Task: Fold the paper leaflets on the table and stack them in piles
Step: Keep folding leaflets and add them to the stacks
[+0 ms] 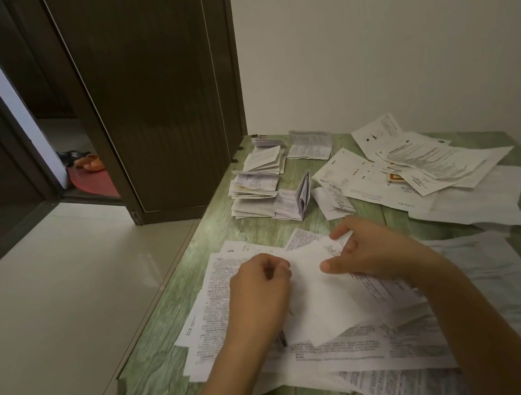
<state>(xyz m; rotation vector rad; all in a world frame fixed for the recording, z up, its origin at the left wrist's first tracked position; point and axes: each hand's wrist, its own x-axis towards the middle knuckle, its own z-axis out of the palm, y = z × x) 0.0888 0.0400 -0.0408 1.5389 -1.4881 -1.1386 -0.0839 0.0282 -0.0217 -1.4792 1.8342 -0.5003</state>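
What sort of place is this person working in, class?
Probably a room in a home: a green wood-grain table against a plain white wall, a dark door open over a tiled floor, and shoes past the doorway.

held leaflet (318, 295): white, blank side up, partly folded, tilted; left hand (257, 288) grips its 9 o'clock edge, right hand (366, 255) pinches its 1 o'clock corner.
flat sheets (210, 314): printed, unfolded, overlapping, beneath it, spreading from 9 round to 4 o'clock.
folded piles (253, 195): small squares in uneven stacks, at 11–12 o'clock, well apart.
standing leaflet (299, 199): folded, upright, splayed, touching the nearest pile's 3 o'clock side.
loose heap (420, 165): unfolded printed sheets, criss-crossed, at 1–2 o'clock.
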